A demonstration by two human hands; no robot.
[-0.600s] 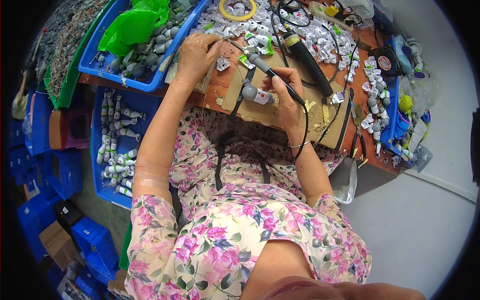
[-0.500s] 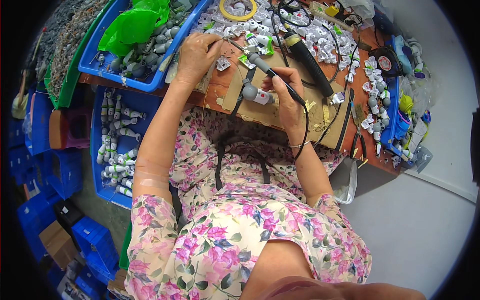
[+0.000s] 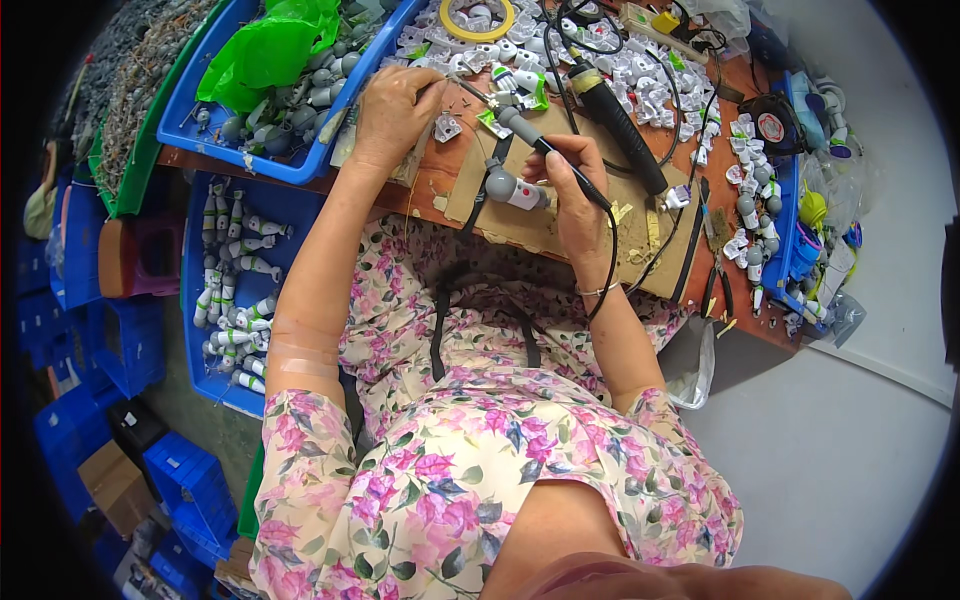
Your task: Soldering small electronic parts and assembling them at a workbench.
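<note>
My right hand (image 3: 575, 185) grips a soldering iron (image 3: 524, 128) by its grey and black handle, pen-fashion. The iron's tip slants up and left toward the fingertips of my left hand (image 3: 393, 112). Those fingers are pinched together at the bench's front edge; whatever lies between them is too small to make out. Just below the iron, a grey-and-white round-headed device (image 3: 512, 190) lies on a sheet of cardboard (image 3: 540, 235). A white plastic part (image 3: 446, 127) sits between my left hand and the iron.
Loose white plastic shells (image 3: 640, 95) cover the back of the bench, with a yellow tape roll (image 3: 478, 35) and a thick black cylindrical tool (image 3: 620, 125). Pliers (image 3: 716, 285) lie right. Blue bins with grey parts (image 3: 255, 165) and white-green pieces (image 3: 195, 350) stand left. Cables cross the bench.
</note>
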